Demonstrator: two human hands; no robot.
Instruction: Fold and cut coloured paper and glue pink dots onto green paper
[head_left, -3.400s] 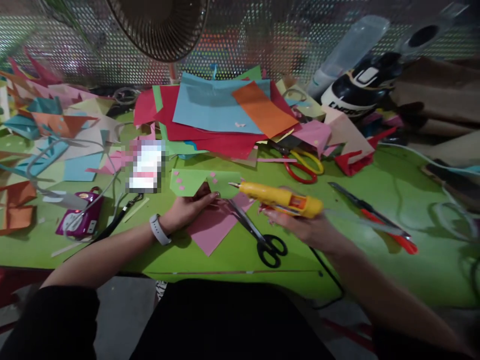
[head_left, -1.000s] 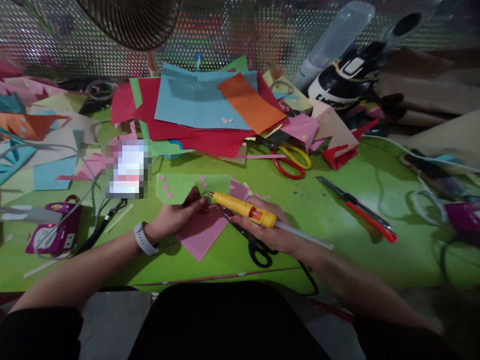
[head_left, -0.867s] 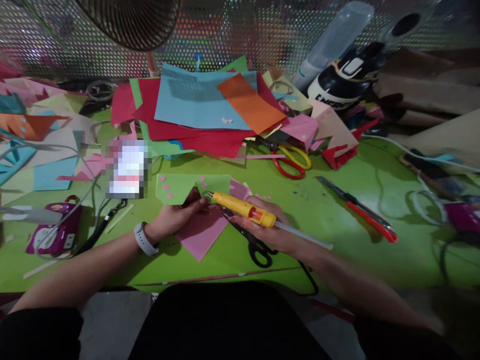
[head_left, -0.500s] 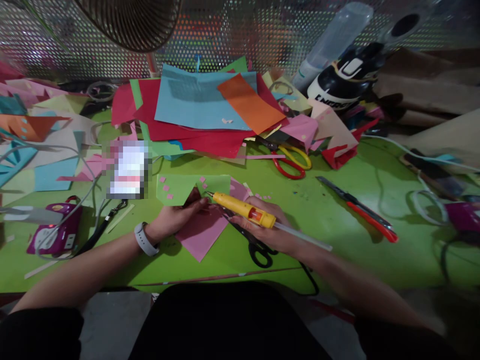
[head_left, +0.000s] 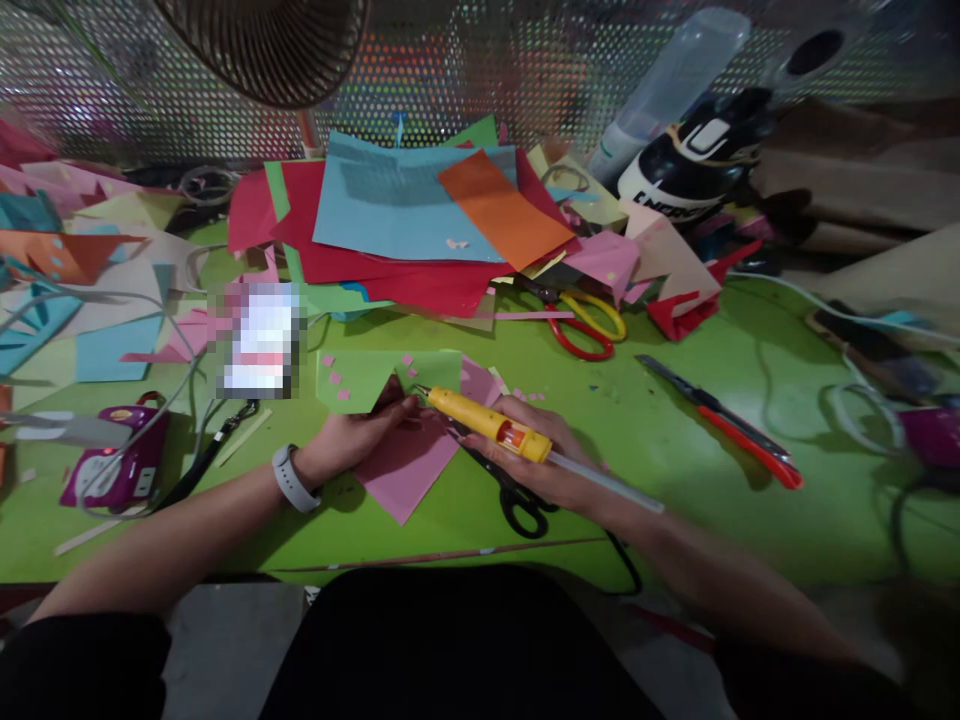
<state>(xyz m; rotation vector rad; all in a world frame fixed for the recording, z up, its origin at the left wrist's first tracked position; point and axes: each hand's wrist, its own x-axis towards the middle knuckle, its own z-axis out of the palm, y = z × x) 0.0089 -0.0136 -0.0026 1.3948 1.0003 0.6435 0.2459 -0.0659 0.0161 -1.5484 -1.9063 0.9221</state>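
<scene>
My right hand [head_left: 544, 460] is wrapped round a yellow hot glue gun [head_left: 484, 418], with a clear glue stick [head_left: 607, 480] sticking out of its back end. The gun's nozzle points left, close to the fingertips of my left hand [head_left: 352, 435]. Those fingers are closed on a light-green piece of paper [head_left: 356, 375] dotted with small pink squares; the exact grip is partly hidden. Below lies a pink sheet of paper [head_left: 409, 475], part of it under my hands. Black-handled scissors [head_left: 501, 485] rest on the table, partly covered by my right hand.
Red-and-yellow-handled scissors [head_left: 577, 345] and a red-handled cutter knife [head_left: 716, 415] lie to the right. Behind is a stack of coloured paper with a blue sheet [head_left: 382, 205] on top. A blurred phone [head_left: 262, 340] and a purple device with cables [head_left: 139, 440] are on the left.
</scene>
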